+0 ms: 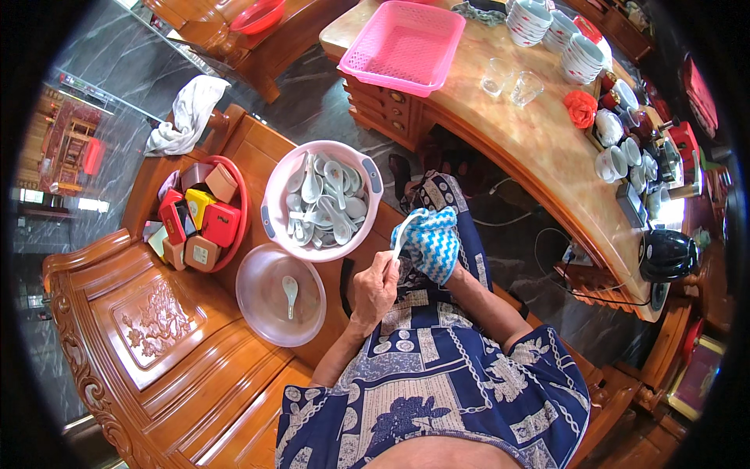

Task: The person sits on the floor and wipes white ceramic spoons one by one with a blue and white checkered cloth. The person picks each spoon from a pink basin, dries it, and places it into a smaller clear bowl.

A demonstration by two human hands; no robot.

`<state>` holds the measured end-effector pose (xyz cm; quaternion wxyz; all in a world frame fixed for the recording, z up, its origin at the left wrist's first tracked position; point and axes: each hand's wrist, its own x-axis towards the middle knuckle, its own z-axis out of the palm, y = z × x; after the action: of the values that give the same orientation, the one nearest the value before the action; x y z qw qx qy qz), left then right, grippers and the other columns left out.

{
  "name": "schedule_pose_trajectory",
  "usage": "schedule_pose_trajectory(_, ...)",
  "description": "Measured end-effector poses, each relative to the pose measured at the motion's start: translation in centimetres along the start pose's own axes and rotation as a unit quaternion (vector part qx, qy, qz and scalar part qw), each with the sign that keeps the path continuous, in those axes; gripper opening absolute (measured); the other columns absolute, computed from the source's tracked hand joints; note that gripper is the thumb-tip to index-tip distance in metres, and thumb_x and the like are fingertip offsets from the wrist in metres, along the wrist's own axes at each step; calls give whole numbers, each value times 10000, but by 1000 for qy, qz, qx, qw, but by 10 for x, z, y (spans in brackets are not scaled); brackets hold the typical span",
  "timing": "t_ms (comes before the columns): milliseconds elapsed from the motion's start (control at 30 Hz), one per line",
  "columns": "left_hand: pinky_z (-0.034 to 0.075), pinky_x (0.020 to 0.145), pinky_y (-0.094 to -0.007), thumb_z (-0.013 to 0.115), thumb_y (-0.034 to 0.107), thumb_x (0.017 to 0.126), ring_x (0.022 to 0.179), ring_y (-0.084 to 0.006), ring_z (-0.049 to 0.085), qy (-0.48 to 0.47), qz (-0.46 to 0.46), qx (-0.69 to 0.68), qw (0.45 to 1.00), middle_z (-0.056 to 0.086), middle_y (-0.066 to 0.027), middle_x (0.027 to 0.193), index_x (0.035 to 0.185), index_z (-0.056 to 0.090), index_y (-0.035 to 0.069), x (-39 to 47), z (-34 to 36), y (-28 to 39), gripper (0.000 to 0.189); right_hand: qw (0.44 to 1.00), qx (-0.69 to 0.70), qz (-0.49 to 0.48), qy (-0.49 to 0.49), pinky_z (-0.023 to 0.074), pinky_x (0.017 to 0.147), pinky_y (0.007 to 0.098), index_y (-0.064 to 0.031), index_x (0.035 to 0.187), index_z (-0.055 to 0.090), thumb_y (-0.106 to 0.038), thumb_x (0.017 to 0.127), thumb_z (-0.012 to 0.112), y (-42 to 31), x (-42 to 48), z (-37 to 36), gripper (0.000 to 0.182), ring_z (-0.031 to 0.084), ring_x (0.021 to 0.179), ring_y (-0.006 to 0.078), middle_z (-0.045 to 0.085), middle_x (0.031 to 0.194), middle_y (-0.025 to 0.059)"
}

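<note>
My left hand (pixel 375 290) grips a white soup spoon (pixel 401 235) by one end, upright in front of my lap. A blue-and-white zigzag cloth (pixel 432 243) covers my right hand (pixel 448 275), its fingers hidden beneath, and touches the spoon's other end. To the left, a pink-white plastic basin (pixel 273 193) holds a heap of white soup spoons (pixel 328 196). Just below it, a translucent plastic bowl (pixel 252 316) has a single white spoon (pixel 290 296) lying in it. Both vessels stand on the wooden bench.
A red basin (pixel 245 205) of small boxes stands farther left, near a white cloth (pixel 193 114) on the armrest. On the curved stone-topped table (pixel 486 47) are a pink plastic basket (pixel 404 47), two clear glasses (pixel 526 88), stacked bowls (pixel 530 20), cups and a black kettle (pixel 668 255).
</note>
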<state>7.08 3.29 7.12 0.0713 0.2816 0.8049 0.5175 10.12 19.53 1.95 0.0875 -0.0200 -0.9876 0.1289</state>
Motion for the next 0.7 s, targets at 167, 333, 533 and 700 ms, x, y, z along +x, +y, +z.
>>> schedule_pose_trajectory(167,462,497,-378,594,61,848,584,-316,622,-9,43,42,998,606,-154,664,943,560,45,1,-2,4,102,618,759,202,18,387,1030,297,-84,1350,404,-195,954,502,40,-43,56,423,491,1175,161,487,1306,50)
schedule_pose_trajectory(333,460,506,-347,602,57,849,585,-279,640,-59,45,56,996,604,-158,661,957,577,40,4,-17,8,112,728,674,124,5,402,997,334,-79,1258,494,-117,884,586,55,-38,68,387,532,1106,209,536,1230,68)
schedule_pose_trajectory(533,452,515,-305,608,51,841,551,-224,612,-149,13,37,988,596,-137,652,898,608,13,10,-40,5,69,904,424,-62,11,436,885,393,-85,1074,599,-59,776,653,19,-18,-20,304,566,972,260,598,1050,79)
schedule_pose_trajectory(700,432,523,-258,602,57,857,567,-109,556,-164,-36,-73,983,590,-70,661,906,617,2,10,-46,0,74,904,423,-33,-55,443,771,313,-80,939,591,-78,763,637,9,-10,-24,182,553,856,198,579,923,57)
